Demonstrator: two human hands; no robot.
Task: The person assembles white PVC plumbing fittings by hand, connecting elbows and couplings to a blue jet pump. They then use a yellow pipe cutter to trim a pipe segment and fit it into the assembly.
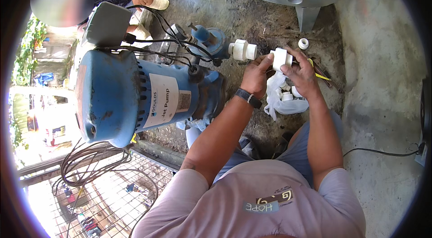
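My left hand [256, 76] and right hand [303, 78] are both closed on a white plastic fitting [279, 60], held in front of me, just right of another white fitting [245, 51] beside the blue pump [112, 98]. If my fingertips slip, the piece could drop onto the dirty floor [270, 20] and pick up grit; a knock to the plastic bag [293, 107] could scatter its small fittings [286, 96]. A white label [157, 96] with dark print marks the pump's side; my shirt [216, 202] carries upside-down lettering.
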